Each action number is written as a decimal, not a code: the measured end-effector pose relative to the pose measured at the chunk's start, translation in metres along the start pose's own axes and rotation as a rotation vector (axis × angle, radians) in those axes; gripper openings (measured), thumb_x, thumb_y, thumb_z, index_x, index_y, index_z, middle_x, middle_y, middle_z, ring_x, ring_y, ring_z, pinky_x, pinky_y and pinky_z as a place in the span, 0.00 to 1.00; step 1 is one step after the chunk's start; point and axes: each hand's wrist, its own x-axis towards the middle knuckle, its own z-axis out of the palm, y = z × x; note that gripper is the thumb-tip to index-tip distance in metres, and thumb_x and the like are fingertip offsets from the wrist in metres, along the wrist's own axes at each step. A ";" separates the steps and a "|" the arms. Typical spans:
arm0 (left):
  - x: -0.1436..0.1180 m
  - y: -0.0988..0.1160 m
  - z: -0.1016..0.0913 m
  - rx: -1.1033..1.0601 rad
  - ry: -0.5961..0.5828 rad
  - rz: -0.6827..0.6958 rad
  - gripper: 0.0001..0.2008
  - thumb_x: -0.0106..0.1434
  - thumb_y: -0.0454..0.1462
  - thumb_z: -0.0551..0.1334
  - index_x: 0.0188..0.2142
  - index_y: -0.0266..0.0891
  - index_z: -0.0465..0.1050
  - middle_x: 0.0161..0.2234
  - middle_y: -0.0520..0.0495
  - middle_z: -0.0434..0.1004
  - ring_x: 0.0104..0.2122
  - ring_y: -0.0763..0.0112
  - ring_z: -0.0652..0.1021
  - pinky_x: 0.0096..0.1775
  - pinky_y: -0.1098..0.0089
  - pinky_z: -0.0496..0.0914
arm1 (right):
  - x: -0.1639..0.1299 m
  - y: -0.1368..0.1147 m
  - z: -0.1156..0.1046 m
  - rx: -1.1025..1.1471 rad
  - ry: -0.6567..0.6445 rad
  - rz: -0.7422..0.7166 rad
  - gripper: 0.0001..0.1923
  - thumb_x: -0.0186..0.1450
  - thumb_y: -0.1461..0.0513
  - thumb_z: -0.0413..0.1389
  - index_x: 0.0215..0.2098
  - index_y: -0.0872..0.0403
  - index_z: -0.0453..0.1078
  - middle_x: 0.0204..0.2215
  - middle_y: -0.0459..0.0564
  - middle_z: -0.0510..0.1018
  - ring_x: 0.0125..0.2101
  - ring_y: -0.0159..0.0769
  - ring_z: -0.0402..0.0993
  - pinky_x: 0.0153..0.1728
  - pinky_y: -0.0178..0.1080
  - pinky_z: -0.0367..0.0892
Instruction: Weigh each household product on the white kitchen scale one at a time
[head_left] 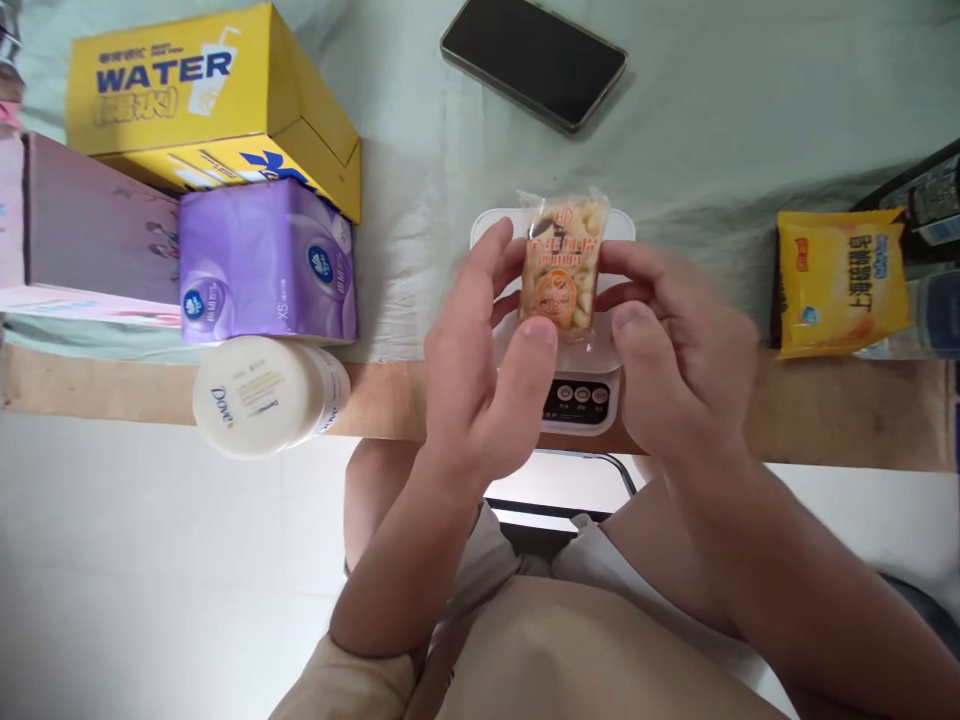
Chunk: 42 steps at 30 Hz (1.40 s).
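A small clear snack packet [561, 266] with orange print and pale pieces inside is held between both my hands. My left hand [480, 370] grips its left side, thumb on the lower left corner. My right hand [675, 350] grips the right side, thumb near the lower right corner. The packet hovers just over a white kitchen scale [581, 395] whose dark button panel shows below my thumbs. Whether the packet touches the scale platform is hidden.
On the pale green cloth: a yellow WATER box [202, 90], a purple tissue pack [266, 260], a white Dove jar [259, 393] at the table edge, a black phone [534, 60], a yellow snack bag [840, 280], and a pink box [82, 225] on the left.
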 end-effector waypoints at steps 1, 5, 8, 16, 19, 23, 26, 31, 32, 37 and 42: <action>0.000 0.000 0.000 -0.004 0.001 -0.029 0.26 0.71 0.57 0.56 0.62 0.51 0.66 0.64 0.46 0.74 0.65 0.62 0.75 0.65 0.57 0.75 | 0.000 0.001 -0.001 -0.045 0.003 -0.004 0.16 0.75 0.57 0.50 0.55 0.48 0.75 0.47 0.49 0.82 0.40 0.33 0.79 0.37 0.37 0.75; -0.002 0.001 -0.005 -0.006 0.001 -0.149 0.27 0.70 0.61 0.56 0.62 0.55 0.68 0.62 0.51 0.77 0.64 0.62 0.77 0.66 0.57 0.74 | -0.001 0.009 -0.002 -0.162 0.027 -0.043 0.16 0.76 0.54 0.48 0.52 0.48 0.76 0.41 0.48 0.83 0.36 0.33 0.78 0.36 0.38 0.74; 0.001 0.002 -0.019 -0.034 0.181 -0.086 0.21 0.70 0.54 0.62 0.56 0.49 0.75 0.54 0.50 0.83 0.56 0.65 0.82 0.57 0.63 0.79 | -0.001 0.020 -0.003 -0.115 0.118 -0.060 0.18 0.75 0.51 0.50 0.51 0.49 0.78 0.39 0.49 0.82 0.32 0.30 0.75 0.31 0.36 0.69; 0.014 -0.010 -0.049 0.042 0.545 0.174 0.06 0.69 0.34 0.61 0.34 0.41 0.75 0.24 0.54 0.70 0.19 0.81 0.69 0.19 0.70 0.58 | 0.005 0.044 0.000 0.040 0.429 -0.120 0.13 0.70 0.55 0.56 0.41 0.54 0.78 0.35 0.51 0.76 0.29 0.27 0.66 0.31 0.37 0.63; 0.015 -0.014 -0.046 0.048 0.490 0.174 0.10 0.56 0.24 0.62 0.30 0.41 0.73 0.28 0.52 0.69 0.24 0.80 0.70 0.24 0.68 0.60 | 0.004 0.044 0.000 0.048 0.413 -0.156 0.12 0.69 0.57 0.55 0.42 0.55 0.77 0.33 0.51 0.74 0.28 0.27 0.65 0.31 0.36 0.62; 0.012 -0.015 -0.039 0.022 0.396 0.202 0.12 0.51 0.21 0.57 0.22 0.39 0.65 0.19 0.52 0.61 0.20 0.80 0.63 0.23 0.67 0.52 | 0.002 0.045 -0.001 0.034 0.372 -0.180 0.12 0.69 0.56 0.57 0.42 0.55 0.76 0.34 0.53 0.74 0.32 0.30 0.69 0.33 0.36 0.65; 0.009 -0.008 -0.035 0.016 0.339 0.161 0.14 0.54 0.22 0.54 0.23 0.41 0.68 0.18 0.53 0.62 0.19 0.78 0.61 0.22 0.66 0.49 | -0.001 0.048 -0.003 0.022 0.348 -0.193 0.12 0.69 0.55 0.57 0.42 0.55 0.75 0.35 0.53 0.74 0.34 0.32 0.71 0.34 0.37 0.66; 0.007 -0.002 -0.033 0.100 0.328 0.132 0.12 0.69 0.36 0.59 0.31 0.49 0.78 0.21 0.52 0.67 0.19 0.72 0.64 0.22 0.63 0.56 | -0.003 0.049 -0.005 0.008 0.334 -0.169 0.12 0.69 0.55 0.56 0.44 0.54 0.74 0.35 0.53 0.74 0.35 0.32 0.71 0.35 0.38 0.66; 0.007 -0.003 -0.033 0.135 0.331 0.159 0.09 0.70 0.40 0.61 0.34 0.50 0.79 0.22 0.52 0.69 0.19 0.73 0.64 0.22 0.62 0.57 | -0.003 0.048 -0.006 0.006 0.331 -0.164 0.11 0.69 0.56 0.55 0.43 0.54 0.74 0.35 0.53 0.74 0.35 0.32 0.71 0.35 0.38 0.66; 0.010 -0.011 -0.030 0.206 0.345 0.216 0.03 0.65 0.38 0.70 0.38 0.48 0.78 0.24 0.55 0.69 0.23 0.77 0.70 0.25 0.68 0.65 | -0.004 0.049 -0.007 0.005 0.338 -0.174 0.10 0.68 0.58 0.55 0.43 0.54 0.76 0.36 0.53 0.75 0.35 0.32 0.72 0.35 0.38 0.66; 0.013 -0.011 -0.026 0.203 0.337 0.234 0.07 0.63 0.41 0.71 0.39 0.46 0.76 0.31 0.53 0.76 0.27 0.77 0.73 0.28 0.69 0.68 | -0.005 0.052 -0.009 -0.024 0.317 -0.188 0.11 0.70 0.56 0.55 0.44 0.53 0.74 0.36 0.52 0.74 0.35 0.33 0.72 0.36 0.39 0.66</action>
